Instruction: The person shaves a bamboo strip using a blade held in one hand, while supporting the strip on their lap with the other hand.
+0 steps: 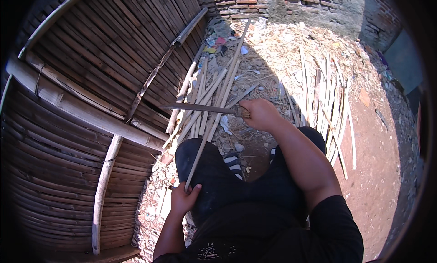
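Observation:
My right hand [260,114] is closed round the handle of a long knife [200,108], its dark blade pointing left toward the bamboo wall. Beside my left knee, my left hand [183,200] grips the near end of a long bamboo strip [198,156]. That strip slants away past my knee and runs under the blade; whether the blade touches it I cannot tell. Several more bamboo strips [200,86] lie in a loose pile beyond my left knee, partly behind the knife.
A slatted bamboo wall [91,72] with thick poles rises close on my left. More split strips [325,94] lie on the ground at the right. Shavings and scraps of litter [214,44] cover the far ground, up to a brick wall [241,2]. My sandalled foot [233,165] shows between my knees.

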Available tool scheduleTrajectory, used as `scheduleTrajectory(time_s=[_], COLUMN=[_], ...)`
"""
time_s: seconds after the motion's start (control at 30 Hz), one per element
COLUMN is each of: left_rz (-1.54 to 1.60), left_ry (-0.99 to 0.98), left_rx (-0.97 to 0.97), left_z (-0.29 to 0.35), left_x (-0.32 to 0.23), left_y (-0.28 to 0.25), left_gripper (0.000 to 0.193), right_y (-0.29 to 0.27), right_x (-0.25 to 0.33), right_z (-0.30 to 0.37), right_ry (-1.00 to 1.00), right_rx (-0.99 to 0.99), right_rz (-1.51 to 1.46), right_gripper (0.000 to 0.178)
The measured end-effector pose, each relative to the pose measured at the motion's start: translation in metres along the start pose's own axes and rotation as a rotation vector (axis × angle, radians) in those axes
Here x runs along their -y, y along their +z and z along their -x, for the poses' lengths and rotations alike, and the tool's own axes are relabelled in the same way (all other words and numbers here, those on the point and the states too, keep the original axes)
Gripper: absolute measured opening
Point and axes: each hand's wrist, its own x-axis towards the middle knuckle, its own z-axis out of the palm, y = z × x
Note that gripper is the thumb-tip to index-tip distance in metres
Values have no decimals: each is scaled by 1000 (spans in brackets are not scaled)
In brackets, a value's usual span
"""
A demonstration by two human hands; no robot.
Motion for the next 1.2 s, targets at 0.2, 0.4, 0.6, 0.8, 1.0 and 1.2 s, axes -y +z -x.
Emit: scheduleTrajectory(time_s=[0.2, 0.4, 0.6, 0.8, 1.0, 1.2], left_rz=[-23, -2, 76, 106, 118, 126], left_ry=[31, 45, 33, 45, 53, 32], left_rx=[-13, -8, 35, 32, 17, 14], left_z=[2, 1, -2, -3, -1, -2], left_x=[-1, 5, 1, 7, 5, 8], left_y=[0, -1, -3, -3, -2, -1], left_gripper=[52, 51, 49, 48, 48, 49], right_y=[30, -9, -22, -6, 27, -8], right_x=[40, 14, -35, 12, 35, -5], right_z=[3, -3, -5, 0, 2, -6], right_ry=[-370, -61, 262, -50, -345, 56], right_rx=[236, 100, -155, 74, 248, -75], right_rz=[188, 69, -161, 20, 137, -21], right_gripper=[26, 26, 28, 25, 25, 26])
